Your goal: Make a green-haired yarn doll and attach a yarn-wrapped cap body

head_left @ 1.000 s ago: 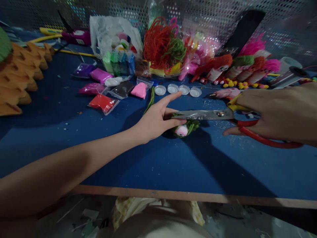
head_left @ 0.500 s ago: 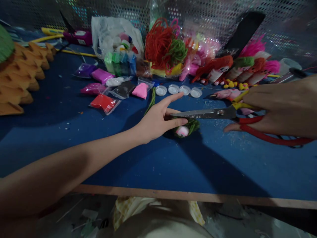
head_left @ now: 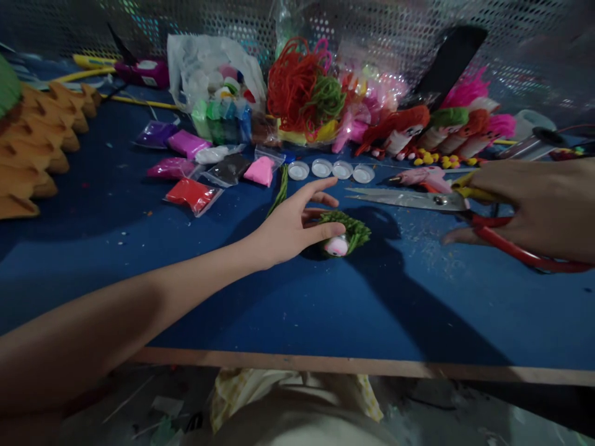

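A small doll head (head_left: 336, 247) with a pale pink face and green yarn hair lies on the blue tabletop. My left hand (head_left: 297, 226) holds it, the thumb across its top and the other fingers behind, partly hidden; the index finger stretches forward. Scissors (head_left: 413, 199) with red and yellow handles are in my right hand (head_left: 548, 207). Their blades point left, slightly apart, clear of the yarn hair. A green yarn braid (head_left: 279, 195) lies just beyond my left wrist.
Round clear caps (head_left: 321, 167) stand in a row behind my left hand. Bagged clay (head_left: 193, 195) lies to the left. Behind are red yarn (head_left: 295, 87), finished dolls (head_left: 400, 133) and a pink glue gun (head_left: 425, 178). An orange egg-tray-like piece (head_left: 37, 148) sits far left.
The scissors have pulled back to the right, away from the doll head, and their blades have parted a little. The left hand's fingers have loosened slightly and its thumb stays on the head.
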The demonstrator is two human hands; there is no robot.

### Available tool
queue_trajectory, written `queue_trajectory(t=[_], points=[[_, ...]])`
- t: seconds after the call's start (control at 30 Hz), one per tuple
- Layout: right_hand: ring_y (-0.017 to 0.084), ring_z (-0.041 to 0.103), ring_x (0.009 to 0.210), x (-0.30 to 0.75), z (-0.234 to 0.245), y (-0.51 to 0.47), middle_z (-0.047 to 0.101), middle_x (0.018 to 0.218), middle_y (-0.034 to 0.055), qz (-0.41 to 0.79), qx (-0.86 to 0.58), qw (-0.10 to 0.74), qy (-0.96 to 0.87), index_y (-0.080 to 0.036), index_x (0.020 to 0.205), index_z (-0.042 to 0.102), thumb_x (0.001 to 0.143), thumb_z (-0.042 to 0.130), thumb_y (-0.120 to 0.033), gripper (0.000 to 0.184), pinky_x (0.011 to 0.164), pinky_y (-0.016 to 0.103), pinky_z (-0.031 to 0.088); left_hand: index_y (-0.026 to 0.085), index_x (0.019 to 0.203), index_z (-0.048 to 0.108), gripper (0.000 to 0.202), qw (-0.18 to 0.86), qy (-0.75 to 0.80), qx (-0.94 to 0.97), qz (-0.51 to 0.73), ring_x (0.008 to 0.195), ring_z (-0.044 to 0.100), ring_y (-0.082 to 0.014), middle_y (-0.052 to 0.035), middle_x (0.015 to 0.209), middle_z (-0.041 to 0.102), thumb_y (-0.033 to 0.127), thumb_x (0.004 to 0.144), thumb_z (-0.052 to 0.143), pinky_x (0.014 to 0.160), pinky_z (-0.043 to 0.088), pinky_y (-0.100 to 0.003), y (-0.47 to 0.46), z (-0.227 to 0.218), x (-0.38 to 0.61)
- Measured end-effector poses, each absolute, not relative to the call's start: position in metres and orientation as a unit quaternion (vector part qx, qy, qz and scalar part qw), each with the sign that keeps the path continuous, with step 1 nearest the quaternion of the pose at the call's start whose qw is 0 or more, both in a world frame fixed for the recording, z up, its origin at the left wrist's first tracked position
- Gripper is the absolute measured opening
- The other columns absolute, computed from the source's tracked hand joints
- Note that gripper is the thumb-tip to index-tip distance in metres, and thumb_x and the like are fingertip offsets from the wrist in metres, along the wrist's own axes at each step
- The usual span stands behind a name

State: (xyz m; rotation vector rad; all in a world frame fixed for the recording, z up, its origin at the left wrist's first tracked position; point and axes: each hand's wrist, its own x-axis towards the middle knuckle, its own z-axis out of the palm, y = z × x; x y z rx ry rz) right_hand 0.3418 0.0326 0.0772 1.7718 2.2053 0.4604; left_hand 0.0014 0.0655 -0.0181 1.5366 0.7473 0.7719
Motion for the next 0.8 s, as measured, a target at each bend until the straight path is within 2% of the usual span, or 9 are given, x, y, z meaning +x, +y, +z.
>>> queue_trajectory(t=[0.13, 0.3, 0.57, 0.7, 0.8], points=[[0.024, 0.052, 0.055, 0.325, 0.079, 0.024, 0.073, 0.088, 0.0085, 0.109, 0.64, 0.214, 0.73, -0.029, 0.096, 0.06, 0.059, 0.03, -0.104, 0.089, 0.051, 0.033, 0.026, 0.022, 0.14, 0.052, 0.068, 0.586, 0.344, 0.649, 0.342, 0.094, 0.065, -0.015, -0.0033, 0.105, 0.064, 0.028, 0.079, 0.082, 0.086, 0.055, -0.03, 0.064, -0.017, 0.003], [0.034, 0.066, 0.074, 0.302, 0.072, 0.018, 0.076, 0.103, 0.0096, 0.058, 0.649, 0.24, 0.719, -0.03, 0.097, 0.061, 0.06, 0.028, -0.099, 0.085, 0.054, 0.033, 0.027, 0.021, 0.14, 0.049, 0.071, 0.596, 0.339, 0.632, 0.362, 0.082, 0.063, -0.0108, 0.0004, 0.096, 0.064, 0.021, 0.077, 0.081, 0.078, 0.054, -0.026, 0.061, -0.014, 0.006], [0.032, 0.067, 0.077, 0.299, 0.055, 0.013, 0.073, 0.092, 0.0082, -0.018, 0.638, 0.212, 0.74, -0.029, 0.084, 0.055, 0.06, 0.012, -0.105, 0.091, 0.057, 0.034, 0.032, 0.025, 0.134, 0.052, 0.066, 0.607, 0.337, 0.614, 0.377, 0.08, 0.065, -0.0107, -0.0007, 0.103, 0.066, 0.019, 0.075, 0.081, 0.077, 0.057, -0.028, 0.06, -0.016, 0.006], [0.029, 0.065, 0.072, 0.296, 0.053, 0.011, 0.07, 0.083, 0.0069, -0.049, 0.627, 0.19, 0.754, -0.027, 0.077, 0.052, 0.061, 0.007, -0.106, 0.092, 0.057, 0.034, 0.034, 0.024, 0.135, 0.05, 0.067, 0.616, 0.327, 0.608, 0.38, 0.087, 0.071, -0.0147, -0.002, 0.103, 0.071, 0.016, 0.075, 0.08, 0.082, 0.059, -0.031, 0.06, -0.015, 0.007], [0.03, 0.065, 0.071, 0.292, 0.052, 0.012, 0.071, 0.081, 0.006, -0.047, 0.629, 0.178, 0.755, -0.027, 0.075, 0.052, 0.055, 0.005, -0.11, 0.097, 0.058, 0.035, 0.034, 0.022, 0.135, 0.05, 0.067, 0.623, 0.319, 0.602, 0.385, 0.09, 0.073, -0.0158, -0.0024, 0.103, 0.073, 0.015, 0.075, 0.08, 0.084, 0.06, -0.032, 0.06, -0.015, 0.007]])
